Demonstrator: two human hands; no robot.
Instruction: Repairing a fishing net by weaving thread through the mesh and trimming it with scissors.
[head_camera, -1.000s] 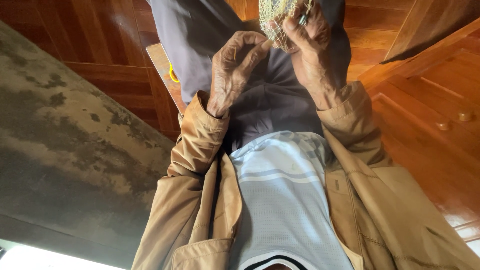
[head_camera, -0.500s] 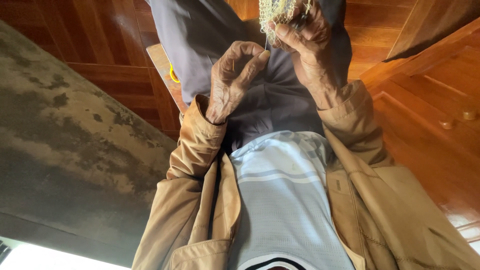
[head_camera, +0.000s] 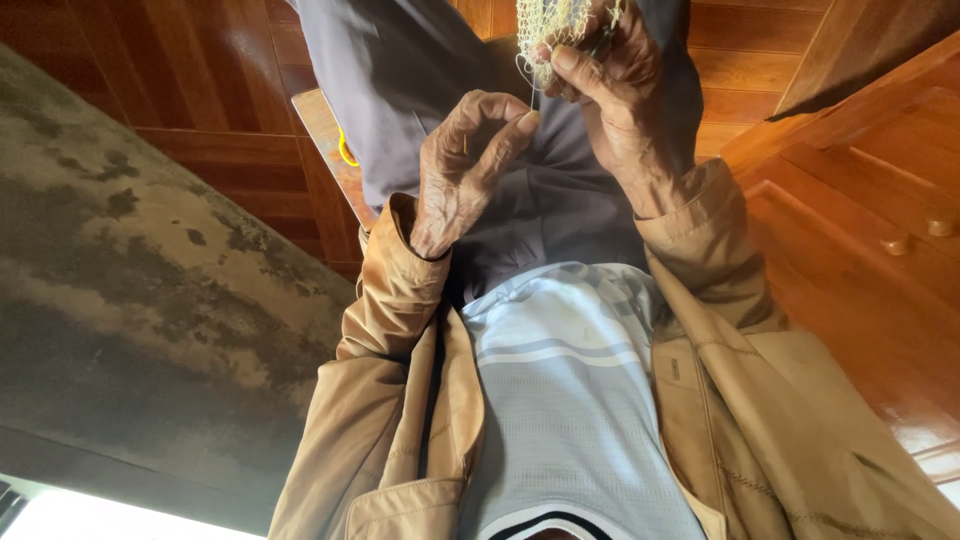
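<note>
Pale yellow-green netting, a small knotted mesh piece (head_camera: 560, 25), sits at the very top of the view, partly cut off by the frame edge, and both hands are up there with it. The right hand (head_camera: 615, 85) is closed on the mesh, thumb pressed across the front and fingers curled behind, so the piece hangs steady and taut in front of the lap. Something thin and dark shows among those fingers, but it is too small to name.

The left hand (head_camera: 465, 165) is just below and to the side, thumb and forefinger pinched together at their tips. A fine pale thread (head_camera: 531, 88) drops from the netting straight to that pinch, so the pinch looks like it is keeping the strand tight while the other hand anchors the work. The remaining fingers curl loosely inward.

Behind the hands lie grey-purple trousers (head_camera: 400, 70), the legs stretched forward. A tan jacket (head_camera: 390, 380) hangs open over a light grey striped shirt (head_camera: 570, 400), its cuffs pushed up against both wrists. A small yellow loop (head_camera: 346, 152) peeks out beside a flat wooden board (head_camera: 325, 125) under the leg. Glossy red-brown wooden flooring (head_camera: 200, 80) spreads all around, and a stained grey concrete surface (head_camera: 130, 300) fills the left.
</note>
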